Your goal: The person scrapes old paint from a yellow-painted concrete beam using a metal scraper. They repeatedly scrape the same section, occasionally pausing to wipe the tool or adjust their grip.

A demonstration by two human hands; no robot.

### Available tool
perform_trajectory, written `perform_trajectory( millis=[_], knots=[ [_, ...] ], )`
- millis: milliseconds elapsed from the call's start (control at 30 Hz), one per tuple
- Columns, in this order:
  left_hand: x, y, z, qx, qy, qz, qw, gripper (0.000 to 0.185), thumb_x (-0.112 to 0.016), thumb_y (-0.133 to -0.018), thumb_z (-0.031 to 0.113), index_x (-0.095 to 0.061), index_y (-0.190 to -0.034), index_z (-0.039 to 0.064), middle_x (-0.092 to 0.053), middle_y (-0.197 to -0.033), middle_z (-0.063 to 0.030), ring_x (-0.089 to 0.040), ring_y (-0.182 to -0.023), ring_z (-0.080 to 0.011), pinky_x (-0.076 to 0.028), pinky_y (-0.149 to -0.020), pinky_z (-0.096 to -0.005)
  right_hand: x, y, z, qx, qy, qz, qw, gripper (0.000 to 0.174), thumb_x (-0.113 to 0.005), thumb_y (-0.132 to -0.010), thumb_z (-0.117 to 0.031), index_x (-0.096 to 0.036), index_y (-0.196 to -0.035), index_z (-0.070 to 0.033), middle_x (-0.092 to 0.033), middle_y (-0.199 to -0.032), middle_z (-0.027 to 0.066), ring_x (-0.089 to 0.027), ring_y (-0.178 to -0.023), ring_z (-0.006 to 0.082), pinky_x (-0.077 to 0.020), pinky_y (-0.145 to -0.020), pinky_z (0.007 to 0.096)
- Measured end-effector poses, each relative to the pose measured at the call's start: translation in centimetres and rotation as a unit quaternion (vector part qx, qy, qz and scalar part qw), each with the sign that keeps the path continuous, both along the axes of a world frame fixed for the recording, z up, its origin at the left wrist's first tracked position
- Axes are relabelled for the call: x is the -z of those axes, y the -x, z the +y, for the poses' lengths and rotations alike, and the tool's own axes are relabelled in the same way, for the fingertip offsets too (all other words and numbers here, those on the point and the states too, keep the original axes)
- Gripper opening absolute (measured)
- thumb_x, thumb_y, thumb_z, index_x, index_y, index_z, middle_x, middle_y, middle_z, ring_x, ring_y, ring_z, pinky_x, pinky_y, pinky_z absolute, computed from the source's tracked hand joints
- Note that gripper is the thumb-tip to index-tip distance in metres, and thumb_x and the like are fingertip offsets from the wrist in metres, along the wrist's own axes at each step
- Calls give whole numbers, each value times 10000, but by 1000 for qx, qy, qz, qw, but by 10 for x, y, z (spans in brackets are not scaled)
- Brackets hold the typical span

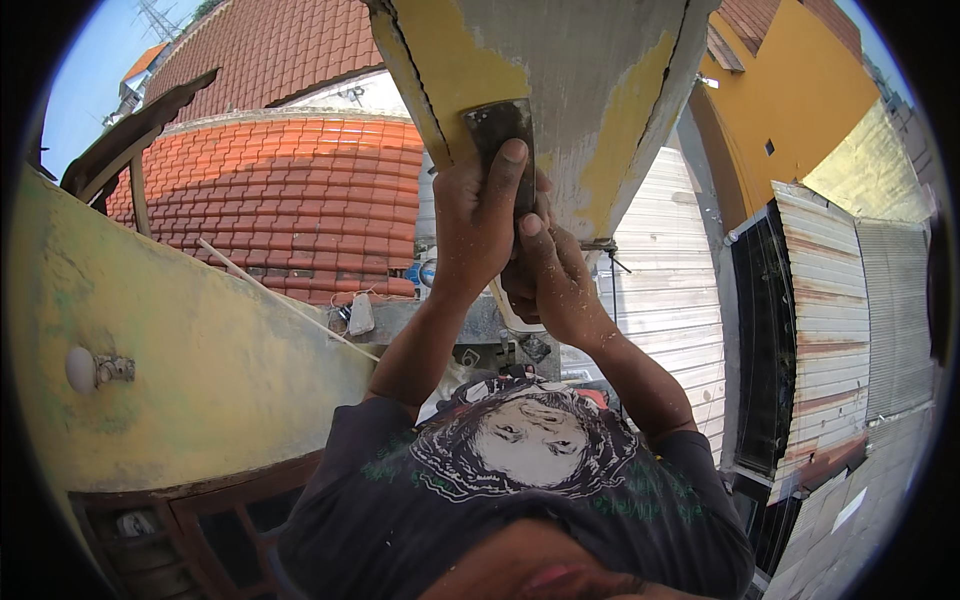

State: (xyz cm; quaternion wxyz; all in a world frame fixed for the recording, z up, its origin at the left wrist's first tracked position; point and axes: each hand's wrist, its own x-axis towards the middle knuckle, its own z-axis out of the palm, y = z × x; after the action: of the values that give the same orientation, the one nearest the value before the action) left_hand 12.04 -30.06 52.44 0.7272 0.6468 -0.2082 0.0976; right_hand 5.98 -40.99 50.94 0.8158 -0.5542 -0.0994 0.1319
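My left hand is closed around a paint scraper, with its thumb pressed flat on the dark metal blade. Lower down, my right hand grips the same tool; the handle is mostly hidden by my fingers. The wide end of the blade lies against the face of a concrete beam or column. Yellow paint covers part of that face, while a bare grey area runs along its middle. Dark cracks follow both long sides. Pale paint flakes dot my hands and forearms.
A yellowish wall with a light bulb stands at left, above a wooden-framed window. A thin pole leans by the wall. Below are orange roof tiles, white corrugated roofing and a ledge. A dark rod hangs at right.
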Motion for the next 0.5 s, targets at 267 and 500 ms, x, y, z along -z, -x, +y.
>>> perform_trajectory(
  millis=[267,500],
  knots=[
    [-23,-8,1,-17,16,-31,999,470,-519,-1004,360,-613,-753,-25,-590,-570,-51,-579,-507,-111,-458,-495,-262,-21,-11,5,10,-1,-45,999,681,-346,-1028,-506,-193,-1497,-36,-380,-636,-49,-316,-472,37,-285,-420,209],
    [37,9,-4,-10,17,42,999,465,-511,-1010,346,-596,-739,-23,-589,-588,-59,-569,-495,-125,-464,-494,-273,37,9,10,65,24,2,998,575,-342,-1032,-485,-272,-1406,-53,-405,-657,-43,-330,-473,34,-288,-418,207]
  ],
)
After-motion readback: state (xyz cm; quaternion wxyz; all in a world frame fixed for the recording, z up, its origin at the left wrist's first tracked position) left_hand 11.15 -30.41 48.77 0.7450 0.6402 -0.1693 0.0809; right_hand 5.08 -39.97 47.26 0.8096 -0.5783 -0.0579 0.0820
